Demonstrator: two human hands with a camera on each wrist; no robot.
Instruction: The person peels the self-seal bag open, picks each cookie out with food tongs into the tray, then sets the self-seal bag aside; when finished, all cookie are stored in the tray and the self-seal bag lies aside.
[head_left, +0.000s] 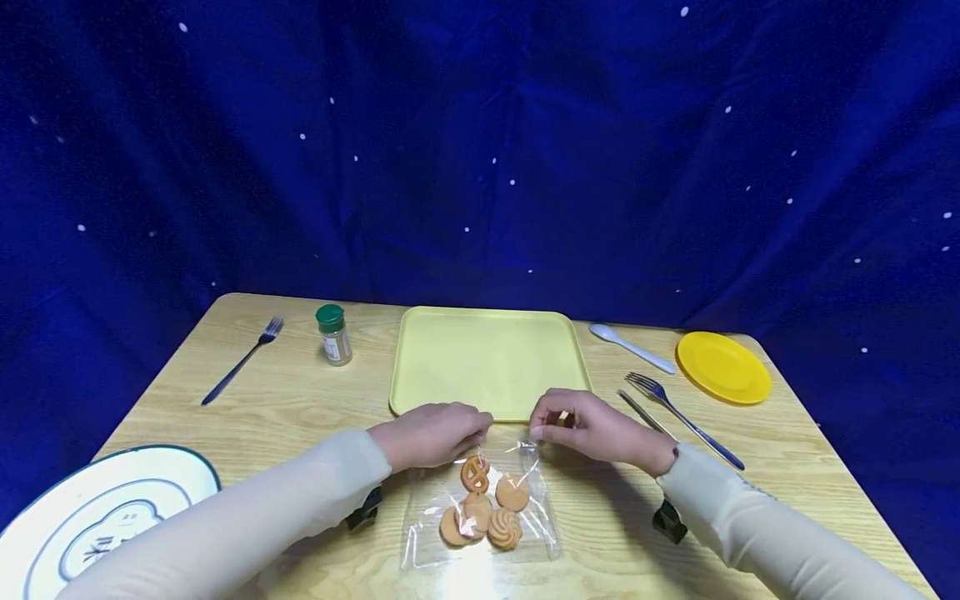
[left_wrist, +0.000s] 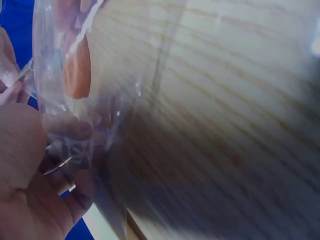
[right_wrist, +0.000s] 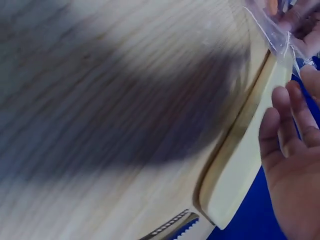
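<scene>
A clear plastic bag [head_left: 542,533] lies on the wooden table in front of the person, its top edge raised between both hands. Inside are a pretzel-shaped cookie [head_left: 475,473], a swirled cookie [head_left: 505,529] and several plain round cookies [head_left: 512,493]. At the bag's top left, the left hand [head_left: 435,435] grips the film; the left wrist view shows its fingers [left_wrist: 80,187] curled behind the plastic. The right hand [head_left: 592,427] pinches the top right corner between thumb and forefinger, while its other fingers [right_wrist: 270,125] curl loosely in the right wrist view.
Just beyond the hands lies a pale yellow tray [head_left: 487,358]. A fork [head_left: 243,360] and a green-capped shaker [head_left: 334,335] sit left, above a white plate [head_left: 183,477]. To the right are a spoon [head_left: 633,348], a knife [head_left: 647,414], another fork [head_left: 686,419] and a yellow plate [head_left: 723,367].
</scene>
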